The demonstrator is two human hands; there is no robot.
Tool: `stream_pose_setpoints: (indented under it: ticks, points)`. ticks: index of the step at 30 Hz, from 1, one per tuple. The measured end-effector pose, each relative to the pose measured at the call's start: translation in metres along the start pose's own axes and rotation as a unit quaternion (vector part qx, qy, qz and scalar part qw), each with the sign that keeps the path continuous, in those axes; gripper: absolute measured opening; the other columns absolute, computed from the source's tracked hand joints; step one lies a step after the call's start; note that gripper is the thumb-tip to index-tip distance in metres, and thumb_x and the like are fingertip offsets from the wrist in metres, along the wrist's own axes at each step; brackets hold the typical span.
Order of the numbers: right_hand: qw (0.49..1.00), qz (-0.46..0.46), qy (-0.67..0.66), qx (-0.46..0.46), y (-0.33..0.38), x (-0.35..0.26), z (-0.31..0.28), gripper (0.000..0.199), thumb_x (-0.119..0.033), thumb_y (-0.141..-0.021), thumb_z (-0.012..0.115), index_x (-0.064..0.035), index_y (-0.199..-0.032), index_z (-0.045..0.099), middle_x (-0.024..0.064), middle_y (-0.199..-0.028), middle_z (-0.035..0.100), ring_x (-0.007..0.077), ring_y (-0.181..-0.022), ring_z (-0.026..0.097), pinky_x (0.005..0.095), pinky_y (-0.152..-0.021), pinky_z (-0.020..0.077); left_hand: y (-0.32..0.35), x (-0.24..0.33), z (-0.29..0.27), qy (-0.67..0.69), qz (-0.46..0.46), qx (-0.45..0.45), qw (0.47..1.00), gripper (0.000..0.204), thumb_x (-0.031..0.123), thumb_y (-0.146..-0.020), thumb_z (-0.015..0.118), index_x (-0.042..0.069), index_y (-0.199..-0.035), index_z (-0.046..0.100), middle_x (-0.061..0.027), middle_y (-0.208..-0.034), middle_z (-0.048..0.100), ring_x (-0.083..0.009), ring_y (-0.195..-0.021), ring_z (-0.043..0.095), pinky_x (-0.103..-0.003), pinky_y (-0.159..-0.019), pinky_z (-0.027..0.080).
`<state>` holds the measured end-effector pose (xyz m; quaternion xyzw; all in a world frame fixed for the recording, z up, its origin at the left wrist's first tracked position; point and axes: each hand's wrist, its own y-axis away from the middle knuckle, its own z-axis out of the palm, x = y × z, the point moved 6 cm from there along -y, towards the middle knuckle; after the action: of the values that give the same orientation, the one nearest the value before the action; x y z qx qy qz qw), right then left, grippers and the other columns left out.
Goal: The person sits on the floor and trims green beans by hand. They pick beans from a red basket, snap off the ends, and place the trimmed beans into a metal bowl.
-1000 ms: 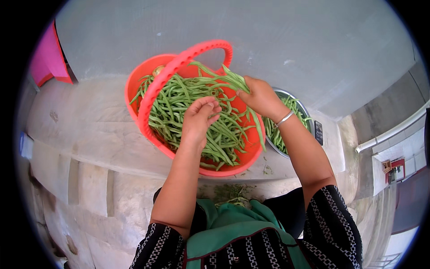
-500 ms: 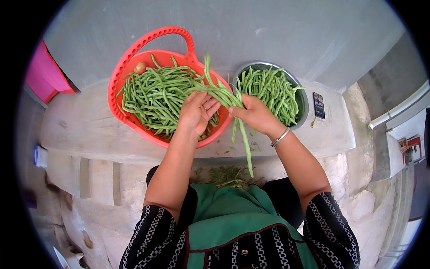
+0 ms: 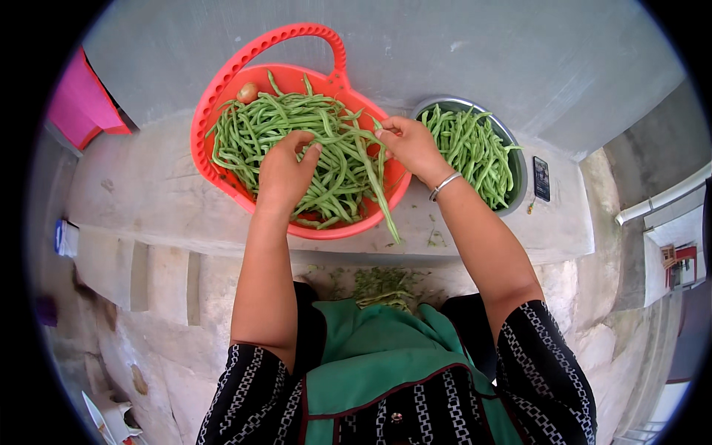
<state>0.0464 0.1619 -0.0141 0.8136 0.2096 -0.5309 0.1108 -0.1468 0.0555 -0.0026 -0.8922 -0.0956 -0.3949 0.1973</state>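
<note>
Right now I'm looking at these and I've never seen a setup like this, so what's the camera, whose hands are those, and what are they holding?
There is no machine here: these are a person's own two bare hands. Every picture comes from one wide camera on that person's head, looking down, which explains the dark, rounded edges.

On the pale ledge sit a red basket and, to its right, a metal bowl, both holding green beans. A phone lies beside the bowl.

The right hand, with a bracelet at its wrist, pinches some long beans. The left hand is close by, over the basket; whether it grips any is hard to tell.
</note>
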Motion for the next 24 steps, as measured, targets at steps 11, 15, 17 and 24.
stream_pose_setpoints:
  ticks: [11, 15, 17, 24]
  points:
    - [0.952, -0.218, -0.103, 0.191, 0.042, -0.074, -0.076, 0.022, -0.007, -0.091, 0.058, 0.0007, -0.111, 0.061, 0.0029, -0.096, 0.064, 0.0089, -0.085, 0.061, 0.0229, -0.075, 0.0489, 0.008, 0.076, 0.011, 0.178, 0.140, 0.089, 0.970, 0.023, 0.009, -0.086, 0.063, 0.004, -0.109, 0.063, -0.0103, -0.096, 0.064, -0.0159, -0.079, 0.061, -0.028, -0.068, 0.049]
    - [0.965, -0.213, -0.124, 0.090, 0.110, -0.079, -0.091, 0.022, -0.006, -0.093, 0.055, 0.0021, -0.113, 0.059, 0.0039, -0.097, 0.065, 0.0097, -0.089, 0.060, 0.0241, -0.078, 0.0499, 0.035, 0.145, 0.029, 0.230, 0.223, -0.004, 0.947, 0.026, 0.007, -0.086, 0.065, 0.002, -0.111, 0.062, -0.0068, -0.090, 0.063, -0.0125, -0.072, 0.057, -0.024, -0.063, 0.046]
    - [0.970, -0.189, -0.131, 0.084, 0.138, -0.061, -0.098, 0.021, -0.008, -0.091, 0.057, 0.0000, -0.111, 0.060, 0.0018, -0.093, 0.065, 0.0073, -0.085, 0.060, 0.0223, -0.075, 0.0492, 0.048, 0.158, 0.060, 0.235, 0.219, -0.116, 0.940, 0.024, 0.006, -0.084, 0.067, 0.001, -0.107, 0.063, -0.0056, -0.082, 0.061, -0.0127, -0.066, 0.054, -0.024, -0.061, 0.045]
    - [0.978, -0.091, -0.079, 0.167, 0.189, 0.001, -0.137, 0.015, -0.009, -0.087, 0.062, -0.0001, -0.100, 0.063, 0.0058, -0.083, 0.066, 0.0104, -0.077, 0.064, 0.0239, -0.069, 0.0510, 0.069, 0.172, 0.116, 0.109, 0.193, -0.187, 0.957, 0.019, 0.010, -0.080, 0.070, 0.002, -0.097, 0.065, -0.0093, -0.077, 0.061, -0.0164, -0.063, 0.059, -0.029, -0.058, 0.046]
